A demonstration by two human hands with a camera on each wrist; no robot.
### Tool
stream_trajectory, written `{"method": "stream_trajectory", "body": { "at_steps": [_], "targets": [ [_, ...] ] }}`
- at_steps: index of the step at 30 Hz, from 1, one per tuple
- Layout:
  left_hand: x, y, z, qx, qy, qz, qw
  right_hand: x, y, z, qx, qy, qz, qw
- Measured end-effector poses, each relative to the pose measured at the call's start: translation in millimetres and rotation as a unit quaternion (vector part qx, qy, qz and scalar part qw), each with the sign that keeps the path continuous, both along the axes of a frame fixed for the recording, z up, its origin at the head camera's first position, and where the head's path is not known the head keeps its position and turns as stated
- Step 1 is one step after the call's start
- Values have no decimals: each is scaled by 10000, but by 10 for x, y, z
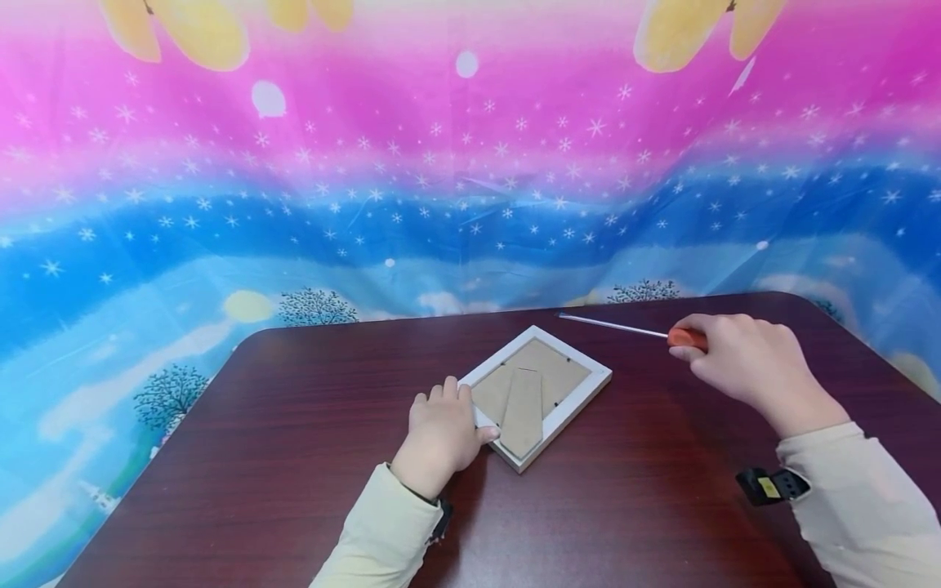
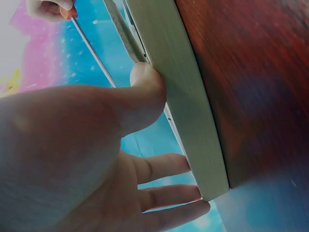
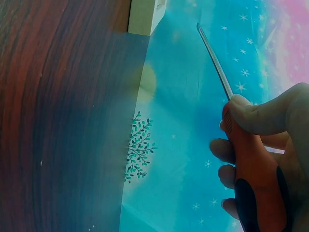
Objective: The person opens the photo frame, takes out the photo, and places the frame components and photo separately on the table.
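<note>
A white picture frame (image 1: 498,359) lies face down on the table, its brown backing (image 1: 566,371) and easel stand (image 1: 524,412) facing up. At its near left edge is my left hand (image 1: 441,433), thumb and fairly straight fingers resting on the rim. The left wrist view shows the thumb (image 2: 147,84) against the frame's edge, near the stand. To the right, my right hand (image 1: 750,359) grips a screwdriver (image 3: 258,166) by its orange and black handle. Its metal shaft (image 1: 617,326) points left, with the tip beyond the frame's far corner.
The dark reddish-brown table (image 1: 331,457) has rounded far corners. Behind and beside it hangs a pink and blue backdrop cloth (image 1: 463,163) with snowflakes and trees. A black wrist strap (image 1: 772,486) is on the right sleeve.
</note>
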State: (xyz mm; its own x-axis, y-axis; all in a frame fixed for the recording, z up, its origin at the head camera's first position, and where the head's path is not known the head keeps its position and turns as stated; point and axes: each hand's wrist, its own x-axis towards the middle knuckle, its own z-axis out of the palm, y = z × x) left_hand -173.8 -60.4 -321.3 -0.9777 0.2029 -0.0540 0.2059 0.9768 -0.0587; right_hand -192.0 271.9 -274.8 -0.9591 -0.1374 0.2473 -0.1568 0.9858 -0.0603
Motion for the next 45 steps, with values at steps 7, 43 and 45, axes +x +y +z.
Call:
{"method": "stream_trajectory", "body": {
  "at_steps": [7,43,45],
  "targets": [
    [-52,-77,-1,199,93,-181,9996,-2,-15,-11,2,-17,25,10000],
    [-186,-188,-46,1170,-267,-755,9899,-9,-67,-43,67,27,111,9999],
    [-171,-171,-38,1100,-213,-697,9913,-12,-69,-44,69,24,117,9999]
  ]
}}
